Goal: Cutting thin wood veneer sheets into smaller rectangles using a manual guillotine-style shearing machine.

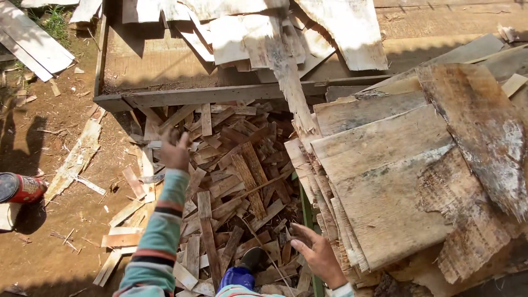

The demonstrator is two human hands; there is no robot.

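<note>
Fingers of left hand (pixel 175 151) spread, holding nothing, right hand (pixel 318 254) likewise, above wood scraps (pixel 236 181), beside veneer stack (pixel 385 187).

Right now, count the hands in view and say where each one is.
2. The left hand reaches out over the pile of wood scraps; the right hand is open beside the stacked veneer sheets. None seems hidden.

Red can (pixel 19 187) lies on the dirt ground (pixel 44 253) to my left. Pale planks (pixel 30 41) rest by grass (pixel 55 22). Grey beam (pixel 220 94) fronts a wooden platform (pixel 154 60).
</note>
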